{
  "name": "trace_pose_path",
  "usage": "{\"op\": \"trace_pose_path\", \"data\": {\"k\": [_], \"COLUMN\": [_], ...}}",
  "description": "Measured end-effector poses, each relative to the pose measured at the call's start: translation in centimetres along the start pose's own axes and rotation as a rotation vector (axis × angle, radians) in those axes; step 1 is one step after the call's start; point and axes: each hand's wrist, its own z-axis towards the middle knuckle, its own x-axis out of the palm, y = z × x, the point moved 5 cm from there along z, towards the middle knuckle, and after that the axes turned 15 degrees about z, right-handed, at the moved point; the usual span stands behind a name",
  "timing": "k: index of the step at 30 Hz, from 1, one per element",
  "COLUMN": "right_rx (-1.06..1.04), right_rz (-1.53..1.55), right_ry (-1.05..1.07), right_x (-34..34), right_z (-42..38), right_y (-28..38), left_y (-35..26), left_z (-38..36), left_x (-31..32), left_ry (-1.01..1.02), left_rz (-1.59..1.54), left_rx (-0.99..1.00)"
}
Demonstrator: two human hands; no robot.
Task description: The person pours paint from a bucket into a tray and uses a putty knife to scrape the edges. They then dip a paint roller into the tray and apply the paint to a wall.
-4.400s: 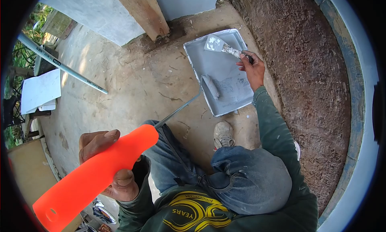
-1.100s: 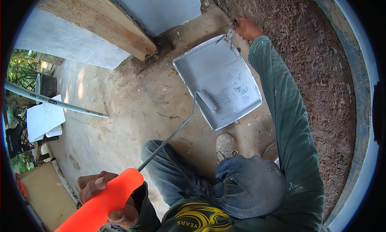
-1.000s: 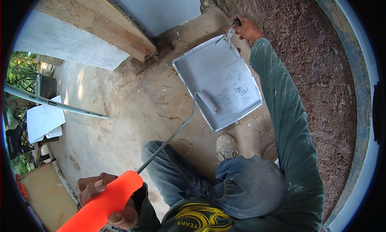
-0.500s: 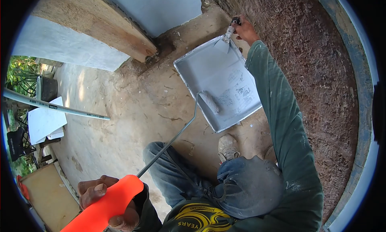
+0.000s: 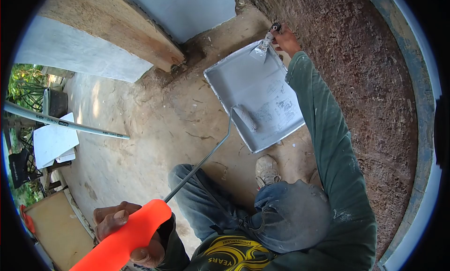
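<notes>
At the lower left, my left hand (image 5: 110,220) is wrapped round the bright orange handle of a paint roller (image 5: 244,118). Its long bent metal rod reaches up to the roller sleeve, which lies in the paint tray (image 5: 229,99) along its left side. Thin whitish paint coats the tray's floor, with bare patches toward the right. My right hand (image 5: 286,40) stretches over the tray's far corner, fingers closed on the dark handle end of a paint-smeared scraper (image 5: 261,52). The scraper's blade points down over the tray's far edge.
A wooden post (image 5: 117,24) stands beyond the tray, between pale wall panels. To the right rises a rough brown surface (image 5: 370,106). A striped hose (image 5: 65,123) crosses the left side, near white boards (image 5: 54,142) and a dark bucket (image 5: 55,102). My shoe (image 5: 267,170) is close to the tray.
The scraper has tilted and shifted slightly left over the tray's far corner, its blade now showing shinier. The roller stays in almost the same place.
</notes>
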Motion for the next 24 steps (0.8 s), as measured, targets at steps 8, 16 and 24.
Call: {"op": "trace_pose_path", "data": {"k": [8, 16, 24], "right_rx": [-0.280, -0.652, -0.625], "right_rz": [-0.446, 0.024, -0.536], "right_ry": [-0.092, 0.256, 0.477], "right_x": [-2.5, -6.5, -11.5], "right_z": [-4.6, -30.2, -49.5], "right_y": [4.1, 28.2, 37.0], "left_y": [-1.5, -9.1, -18.5], "left_z": [0.6, 1.8, -2.5], "left_x": [1.0, 3.2, 7.4], "left_ry": [0.021, 0.243, 0.392], "left_rz": [-0.098, -0.307, -0.498], "left_rx": [0.061, 0.326, 0.520]}}
